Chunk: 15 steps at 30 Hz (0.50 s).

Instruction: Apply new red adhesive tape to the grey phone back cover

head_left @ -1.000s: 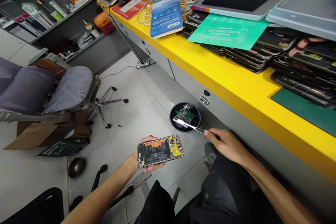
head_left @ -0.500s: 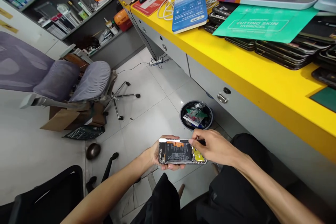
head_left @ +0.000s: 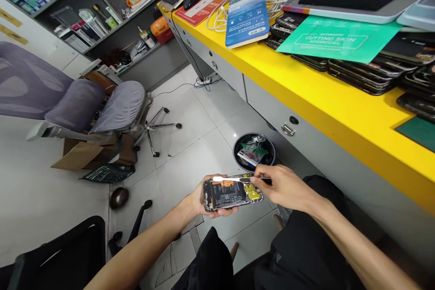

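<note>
My left hand [head_left: 199,197] is closed around an opened smartphone [head_left: 231,195], with the thumb along the far edge and fingertips showing at the near edge. Its back cover is off, so a black battery, an orange flex strip and a yellow-covered section at the right end are visible. Between the fingers of my right hand [head_left: 280,186] is a toothbrush [head_left: 234,179] with a white head and a dark handle. The toothbrush lies lengthwise along the phone's far edge, its head over the left part; whether the bristles touch is too small to tell.
A round trash bin [head_left: 254,150] stands on the floor beyond my hands. On the right, the yellow desk [head_left: 306,99] carries stacked phone parts [head_left: 367,74], a green sheet [head_left: 336,38], a blue box [head_left: 247,16] and cables. An office chair [head_left: 118,104] is at left.
The phone has tilted, its right end rising away from me, and has shifted slightly left. The toothbrush has slid a little to the right with my right hand.
</note>
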### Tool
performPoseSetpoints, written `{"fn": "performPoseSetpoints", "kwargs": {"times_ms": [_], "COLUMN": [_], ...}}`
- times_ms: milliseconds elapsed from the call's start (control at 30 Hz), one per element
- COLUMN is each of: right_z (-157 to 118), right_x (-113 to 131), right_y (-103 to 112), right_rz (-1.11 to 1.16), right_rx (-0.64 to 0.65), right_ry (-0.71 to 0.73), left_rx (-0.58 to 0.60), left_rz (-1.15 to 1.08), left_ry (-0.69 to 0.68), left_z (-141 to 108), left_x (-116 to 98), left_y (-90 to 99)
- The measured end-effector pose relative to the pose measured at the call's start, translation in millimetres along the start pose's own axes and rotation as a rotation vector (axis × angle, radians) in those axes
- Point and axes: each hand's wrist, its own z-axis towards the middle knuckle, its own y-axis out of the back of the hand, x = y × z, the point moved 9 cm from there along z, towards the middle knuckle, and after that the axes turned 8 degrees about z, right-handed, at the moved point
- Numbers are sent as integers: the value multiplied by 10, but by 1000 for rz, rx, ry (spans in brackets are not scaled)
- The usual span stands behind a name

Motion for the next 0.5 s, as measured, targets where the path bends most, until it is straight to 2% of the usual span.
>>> {"fn": "performPoseSetpoints", "kwargs": {"times_ms": [100, 167, 367, 500], "right_z": [-79, -107, 35, 6], "right_x": [-238, -285, -127, -343], "right_y": [214, 279, 17, 168], "right_rz": [-13, 5, 91, 80], "right_rx": [-96, -127, 1, -98], "right_ry": [-67, -82, -31, -96], "left_rx": [-56, -83, -106, -114], "left_rz": [35, 47, 74, 68], "left_ry": [-60, -93, -86, -108], "left_z": [-86, -123, -148, -211], "left_x": [-62, -93, -113, -133], "left_y": [4, -14, -37, -19]}}
